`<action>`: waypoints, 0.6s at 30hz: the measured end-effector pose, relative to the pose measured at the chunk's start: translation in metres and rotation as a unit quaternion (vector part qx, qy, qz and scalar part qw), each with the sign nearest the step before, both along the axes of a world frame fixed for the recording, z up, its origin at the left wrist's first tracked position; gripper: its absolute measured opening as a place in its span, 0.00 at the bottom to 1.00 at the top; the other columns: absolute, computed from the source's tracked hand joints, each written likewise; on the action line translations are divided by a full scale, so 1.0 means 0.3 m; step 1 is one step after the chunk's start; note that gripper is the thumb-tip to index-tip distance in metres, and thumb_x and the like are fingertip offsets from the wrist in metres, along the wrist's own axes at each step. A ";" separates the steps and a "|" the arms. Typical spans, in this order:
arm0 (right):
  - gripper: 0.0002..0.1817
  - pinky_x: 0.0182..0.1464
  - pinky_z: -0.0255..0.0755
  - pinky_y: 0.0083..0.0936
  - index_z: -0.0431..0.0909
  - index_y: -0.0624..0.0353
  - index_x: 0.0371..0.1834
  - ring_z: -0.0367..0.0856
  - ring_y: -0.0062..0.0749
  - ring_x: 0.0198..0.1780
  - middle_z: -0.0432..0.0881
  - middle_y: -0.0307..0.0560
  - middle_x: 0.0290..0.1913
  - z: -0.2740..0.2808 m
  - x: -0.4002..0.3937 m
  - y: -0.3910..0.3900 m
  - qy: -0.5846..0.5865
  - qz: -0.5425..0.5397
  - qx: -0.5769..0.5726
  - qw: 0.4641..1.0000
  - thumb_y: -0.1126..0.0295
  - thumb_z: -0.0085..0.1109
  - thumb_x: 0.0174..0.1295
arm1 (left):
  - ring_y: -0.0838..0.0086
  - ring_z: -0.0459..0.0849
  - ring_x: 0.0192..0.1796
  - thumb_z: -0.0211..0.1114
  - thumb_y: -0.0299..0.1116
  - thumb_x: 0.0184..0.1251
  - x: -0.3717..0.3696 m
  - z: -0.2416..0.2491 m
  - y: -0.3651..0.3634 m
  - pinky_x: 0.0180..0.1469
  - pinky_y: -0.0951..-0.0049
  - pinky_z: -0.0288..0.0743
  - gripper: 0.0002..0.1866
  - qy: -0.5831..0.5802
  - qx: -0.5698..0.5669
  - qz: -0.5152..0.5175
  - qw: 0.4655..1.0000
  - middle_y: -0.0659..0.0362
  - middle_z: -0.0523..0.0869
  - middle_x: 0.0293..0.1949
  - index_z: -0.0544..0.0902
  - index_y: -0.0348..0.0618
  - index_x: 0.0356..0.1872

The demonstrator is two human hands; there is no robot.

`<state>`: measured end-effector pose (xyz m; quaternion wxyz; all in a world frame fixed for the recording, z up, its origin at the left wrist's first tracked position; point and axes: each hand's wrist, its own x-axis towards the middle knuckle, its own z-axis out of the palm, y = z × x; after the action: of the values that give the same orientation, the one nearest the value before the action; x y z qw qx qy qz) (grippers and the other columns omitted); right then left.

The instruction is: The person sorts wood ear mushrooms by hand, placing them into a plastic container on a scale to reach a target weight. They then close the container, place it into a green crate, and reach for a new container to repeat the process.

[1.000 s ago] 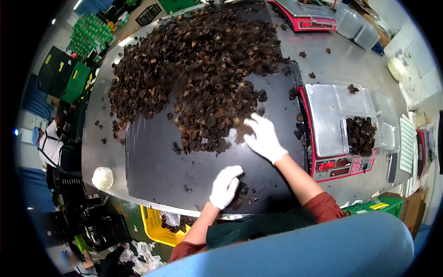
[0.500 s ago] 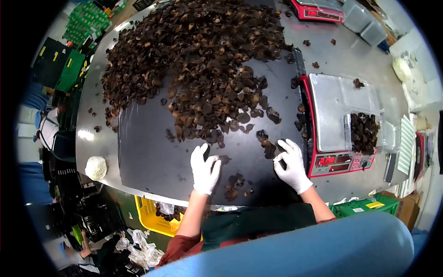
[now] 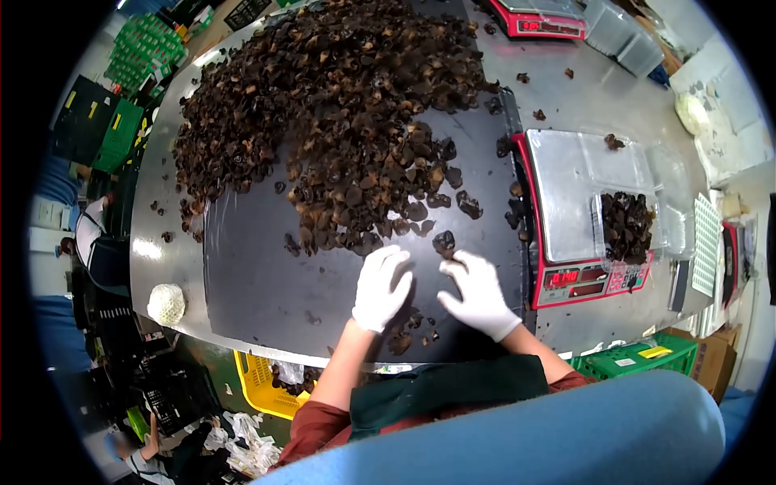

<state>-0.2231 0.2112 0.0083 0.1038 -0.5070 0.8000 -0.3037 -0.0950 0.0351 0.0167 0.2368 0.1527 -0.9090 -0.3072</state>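
right hand now slid in beside left hand, both grips loose, flat on dried mushrooms, black mat, steel worktop, red scale alongside

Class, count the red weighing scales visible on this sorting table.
2: one scale right of the gloved hands, carrying a clear tray; another scale at the far edge, partly cut off. Others may lie outside view.

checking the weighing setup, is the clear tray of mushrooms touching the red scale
Touching. The head view shows the clear tray resting on the steel platform of the red scale, at its right edge above the display, no gap beneath.
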 end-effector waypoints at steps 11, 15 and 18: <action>0.17 0.59 0.68 0.33 0.77 0.59 0.50 0.77 0.45 0.54 0.80 0.52 0.50 -0.032 -0.234 -0.131 -0.084 -0.143 -0.163 0.972 0.75 0.58 0.56 | 0.62 0.78 0.46 0.63 0.31 0.55 -0.249 -0.116 0.063 0.52 0.61 0.67 0.16 -0.046 -0.186 -0.136 0.972 0.54 0.80 0.45 0.79 0.46 0.47; 0.28 0.60 0.67 0.35 0.72 0.56 0.61 0.73 0.46 0.59 0.76 0.53 0.57 -0.096 -0.296 -0.253 -0.021 -0.097 -0.136 0.986 0.72 0.61 0.53 | 0.69 0.78 0.39 0.63 0.27 0.53 -0.193 -0.093 0.094 0.51 0.64 0.65 0.12 -0.032 -0.138 -0.113 0.983 0.62 0.82 0.37 0.81 0.50 0.41; 0.28 0.57 0.64 0.35 0.71 0.51 0.61 0.73 0.41 0.57 0.76 0.49 0.56 -0.101 -0.253 -0.313 0.075 -0.066 -0.017 0.995 0.66 0.60 0.54 | 0.72 0.79 0.38 0.63 0.28 0.55 -0.132 -0.067 0.101 0.52 0.65 0.64 0.10 -0.059 -0.127 -0.096 0.986 0.65 0.83 0.34 0.81 0.52 0.39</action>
<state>-0.2991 0.1174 -0.0219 0.0149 -0.4758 0.8322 -0.2843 -0.1347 0.0653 -0.0034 0.1693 0.0517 -0.9634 -0.2013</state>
